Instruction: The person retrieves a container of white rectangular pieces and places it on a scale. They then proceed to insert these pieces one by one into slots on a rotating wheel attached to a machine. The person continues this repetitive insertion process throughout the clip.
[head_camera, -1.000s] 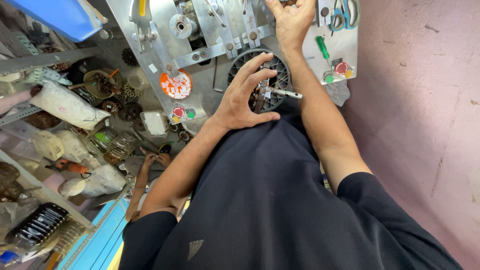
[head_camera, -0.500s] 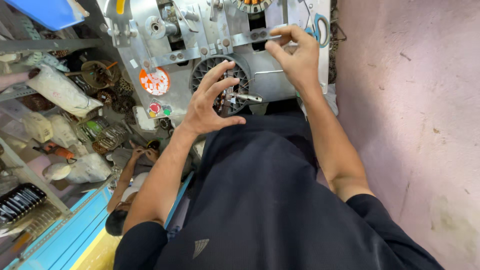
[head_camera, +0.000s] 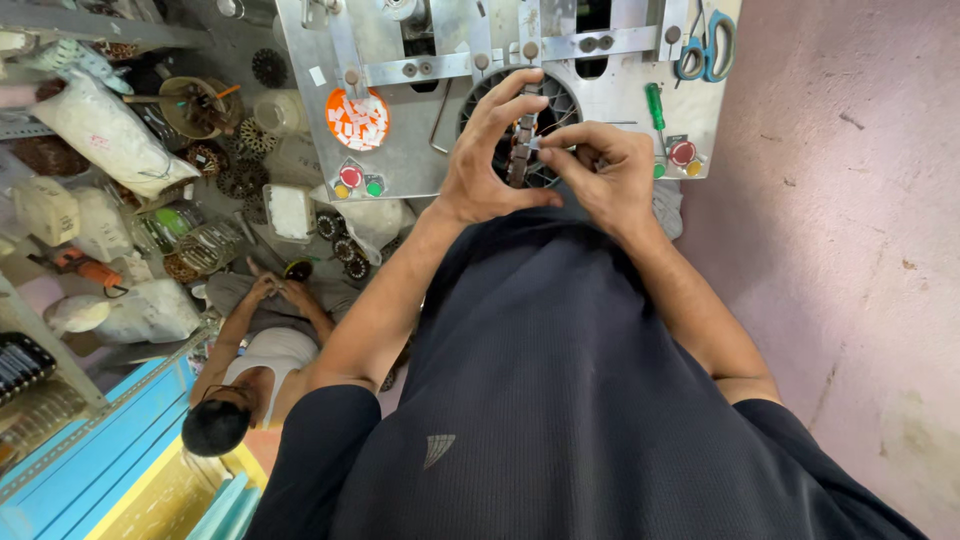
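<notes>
Grey metal makes up the machine plate (head_camera: 400, 150) that stands in front of the person, with a round slotted stator core (head_camera: 545, 110) set in its middle; both hands meet right over that core, so the work lies straight ahead of them rather than to either side; the left hand (head_camera: 490, 160) is spread open, thumb low and fingers arched against the core's left rim, steadying it more than gripping; the right hand (head_camera: 605, 170) is curled, thumb and forefinger pinched on something small at the core's centre, too small to tell what; a dark notched bar (head_camera: 520, 150) runs upright between the two hands, its long axis top to bottom; neither hand is clearly nearer; scissors (head_camera: 705, 50) and a green-handled screwdriver (head_camera: 655, 105) lie well to the right; a second person (head_camera: 250, 370) sits on the floor below left.
</notes>
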